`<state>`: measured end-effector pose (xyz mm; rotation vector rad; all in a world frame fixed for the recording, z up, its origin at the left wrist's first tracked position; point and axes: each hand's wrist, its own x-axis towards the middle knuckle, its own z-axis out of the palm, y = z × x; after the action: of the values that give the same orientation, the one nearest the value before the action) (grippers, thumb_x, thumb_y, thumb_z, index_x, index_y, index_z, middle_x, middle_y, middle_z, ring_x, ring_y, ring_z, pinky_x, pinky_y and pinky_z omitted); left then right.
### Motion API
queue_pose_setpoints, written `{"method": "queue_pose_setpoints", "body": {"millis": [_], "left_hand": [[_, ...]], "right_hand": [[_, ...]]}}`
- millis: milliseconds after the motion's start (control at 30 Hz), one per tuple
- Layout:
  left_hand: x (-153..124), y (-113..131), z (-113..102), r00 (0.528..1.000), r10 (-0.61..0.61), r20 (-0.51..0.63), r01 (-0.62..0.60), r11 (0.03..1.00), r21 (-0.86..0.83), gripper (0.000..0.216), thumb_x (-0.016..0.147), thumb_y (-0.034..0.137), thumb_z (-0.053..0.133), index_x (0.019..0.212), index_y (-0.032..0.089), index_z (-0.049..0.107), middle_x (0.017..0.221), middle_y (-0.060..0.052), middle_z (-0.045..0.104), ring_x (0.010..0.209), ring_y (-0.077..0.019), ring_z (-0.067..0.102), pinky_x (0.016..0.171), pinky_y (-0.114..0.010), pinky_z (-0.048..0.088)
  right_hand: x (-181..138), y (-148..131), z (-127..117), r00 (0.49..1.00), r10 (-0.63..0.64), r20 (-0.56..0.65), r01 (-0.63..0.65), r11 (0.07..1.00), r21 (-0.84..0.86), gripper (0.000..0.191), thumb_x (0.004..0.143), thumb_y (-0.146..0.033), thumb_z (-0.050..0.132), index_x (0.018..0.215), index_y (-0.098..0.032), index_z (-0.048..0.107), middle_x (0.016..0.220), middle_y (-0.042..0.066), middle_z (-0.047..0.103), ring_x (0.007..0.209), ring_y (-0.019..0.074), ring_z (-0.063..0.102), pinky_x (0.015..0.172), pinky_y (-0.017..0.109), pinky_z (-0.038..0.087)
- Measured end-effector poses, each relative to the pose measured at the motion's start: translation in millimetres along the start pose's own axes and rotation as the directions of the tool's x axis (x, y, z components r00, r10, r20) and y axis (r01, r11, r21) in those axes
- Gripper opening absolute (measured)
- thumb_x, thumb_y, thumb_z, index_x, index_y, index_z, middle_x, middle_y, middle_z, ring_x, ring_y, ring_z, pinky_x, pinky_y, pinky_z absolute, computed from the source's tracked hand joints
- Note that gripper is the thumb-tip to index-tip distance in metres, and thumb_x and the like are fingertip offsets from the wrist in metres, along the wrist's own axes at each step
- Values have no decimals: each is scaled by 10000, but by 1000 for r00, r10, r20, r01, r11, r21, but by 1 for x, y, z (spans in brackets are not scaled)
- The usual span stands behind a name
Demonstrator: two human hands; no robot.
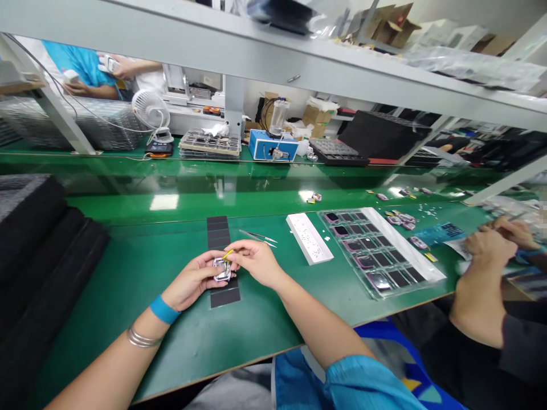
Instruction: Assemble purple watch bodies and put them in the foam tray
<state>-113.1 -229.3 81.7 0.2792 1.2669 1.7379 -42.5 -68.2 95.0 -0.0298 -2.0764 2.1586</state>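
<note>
My left hand [197, 280] is closed round a small purple-rimmed watch case [223, 270], its open inner side facing up. A thin yellow strip [229, 254] sticks out from its top edge. My right hand [255, 262] pinches at that strip with thumb and forefinger, touching the upper right of the case. Under both hands lies a column of black rectangular pieces [225, 295] on the green bench. Metal tweezers [259, 237] rest just beyond my right hand. The parts inside the case are too small to make out.
A white box [309, 239] with tiny parts and a clear tray [376, 250] of dark screens stand to the right. Black foam blocks [38, 256] are stacked at left. A co-worker's hands [491, 242] work at far right. A shelf beam [256, 54] crosses above.
</note>
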Motion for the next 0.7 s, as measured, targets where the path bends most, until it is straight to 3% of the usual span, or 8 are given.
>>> {"method": "queue_pose_setpoints", "body": {"millis": [133,233,500,633,700], "left_hand": [[2,-4,5,1000,7,-9,-7,1000,17,268,663,154,736,918,143,653,817,-53,697,724,-172,678,680,-254,565],[1,-3,5,998,29,-56,-26,998,58,301,662,184,741,946,159,645,804,-47,693,720,-190,680,586,-259,573],[1,-4,7,992,56,-110,-51,998,44,236,677,179,715,901,132,656,789,-82,694,707,-210,687,568,-280,576],[5,9,2,974,67,-217,-63,998,27,166,695,118,673,859,123,643,811,-96,703,688,-204,687,544,-272,568],[7,20,-4,947,101,-306,-107,994,-3,129,711,94,642,836,123,637,854,-100,708,711,-198,687,586,-291,574]], "right_hand": [[-1,0,8,984,-173,-38,149,924,-351,148,788,-262,622,899,-192,690,794,10,655,645,99,572,660,235,470],[-1,0,9,973,-231,-23,194,864,-464,147,819,-233,587,919,-202,689,845,15,657,702,105,573,706,236,458],[6,9,13,978,-204,-41,160,864,-477,165,813,-268,584,939,-230,684,870,20,651,715,121,581,724,258,472],[23,12,8,991,-85,-100,49,947,-319,282,802,-268,577,1075,-217,624,898,24,656,710,119,604,705,266,491],[30,13,3,990,-43,-135,-8,934,-358,229,804,-229,560,1015,-194,639,881,32,659,725,128,616,714,276,492]]}}
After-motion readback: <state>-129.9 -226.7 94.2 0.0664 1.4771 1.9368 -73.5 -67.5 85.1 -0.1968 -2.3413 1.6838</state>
